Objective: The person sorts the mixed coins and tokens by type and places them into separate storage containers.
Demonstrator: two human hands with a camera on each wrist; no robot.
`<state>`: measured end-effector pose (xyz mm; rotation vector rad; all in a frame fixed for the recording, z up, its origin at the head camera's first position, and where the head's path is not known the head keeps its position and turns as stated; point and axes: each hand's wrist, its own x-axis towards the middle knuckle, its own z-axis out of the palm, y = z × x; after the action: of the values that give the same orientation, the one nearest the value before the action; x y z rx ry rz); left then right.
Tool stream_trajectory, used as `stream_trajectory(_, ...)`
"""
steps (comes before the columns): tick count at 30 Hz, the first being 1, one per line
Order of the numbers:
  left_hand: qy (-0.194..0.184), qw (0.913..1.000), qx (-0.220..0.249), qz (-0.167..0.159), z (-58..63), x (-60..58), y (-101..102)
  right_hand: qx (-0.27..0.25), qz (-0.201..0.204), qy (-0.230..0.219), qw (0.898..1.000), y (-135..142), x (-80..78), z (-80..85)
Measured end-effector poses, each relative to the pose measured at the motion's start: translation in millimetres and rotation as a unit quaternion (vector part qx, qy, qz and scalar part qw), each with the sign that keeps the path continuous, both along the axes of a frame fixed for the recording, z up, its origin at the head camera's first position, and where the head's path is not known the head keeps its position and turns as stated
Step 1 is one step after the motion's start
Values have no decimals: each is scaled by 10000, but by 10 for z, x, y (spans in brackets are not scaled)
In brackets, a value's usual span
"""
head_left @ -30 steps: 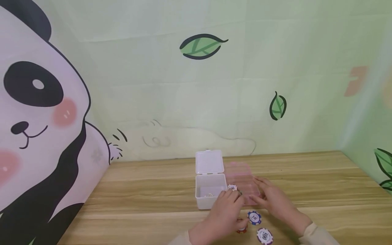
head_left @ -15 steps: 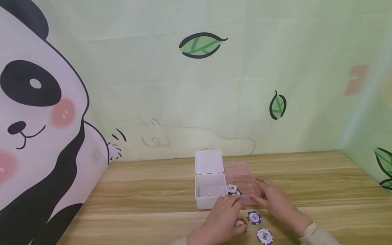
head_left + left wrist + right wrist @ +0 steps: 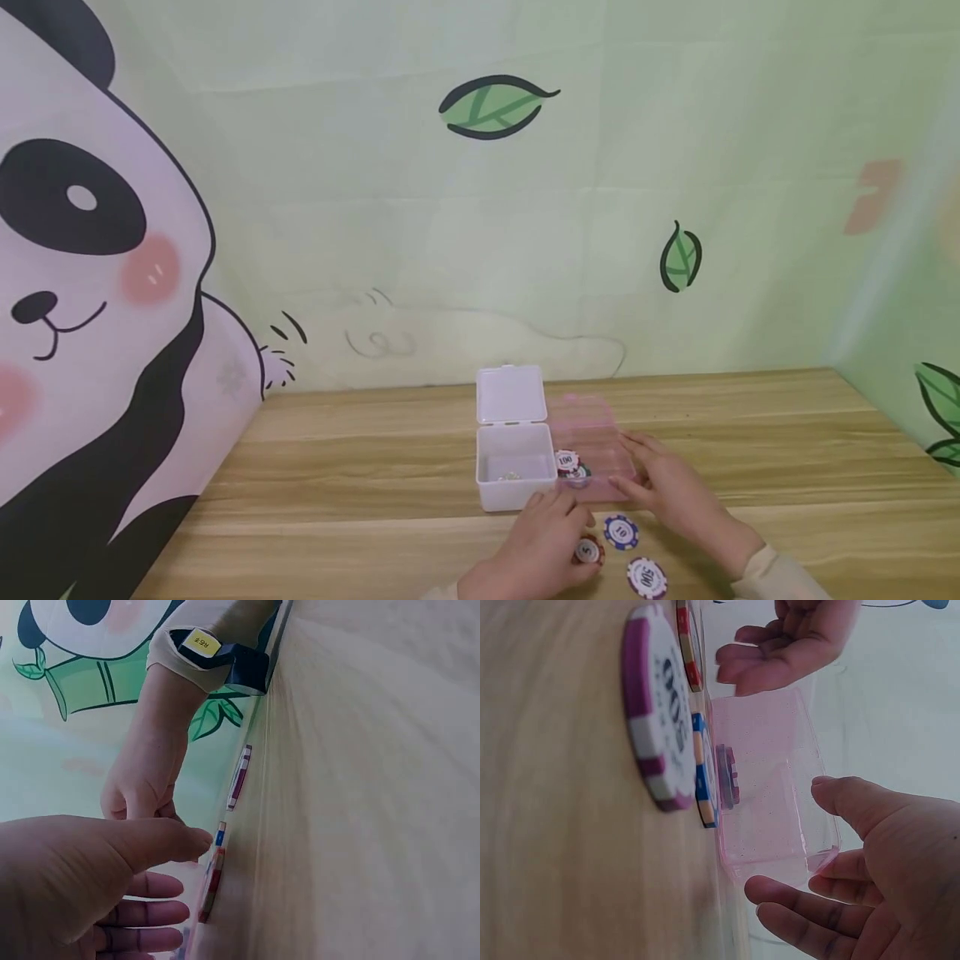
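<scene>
On the table, a red poker chip marked 5 lies beside my left hand, whose thumb and fingers hover around it without pinching it. A blue chip marked 10 and a purple chip marked 500 lie nearby. My right hand holds the right side of a clear pink plastic box, thumb and fingers on its walls. Inside that box are a chip marked 100 and a green one. In the right wrist view the thumb touches the box's edge.
A white box with its lid raised stands against the pink box's left side. Some small shiny pieces lie in it. Behind the wooden table hangs a panda-print cloth.
My left hand has drawn back from the pink box toward the red chip, uncovering the chips inside the box. The right hand has kept its hold on the box.
</scene>
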<state>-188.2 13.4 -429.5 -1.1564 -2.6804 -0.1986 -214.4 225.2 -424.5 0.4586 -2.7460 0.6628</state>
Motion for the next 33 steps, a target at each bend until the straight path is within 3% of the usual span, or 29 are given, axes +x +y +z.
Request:
stream_trajectory(15, -485, 9988, -40, 112, -57, -11, 2, -117, 44, -128, 9998, -6, 5, 10)
stream_trajectory(25, -283, 9995, 151, 74, -87, -23, 10, -99, 88, -79, 9999, -7, 13, 20)
stream_trajectory(33, -395, 9992, 92, 68, -46, -7, 1, -106, 97, -27, 9999, -11, 7, 12)
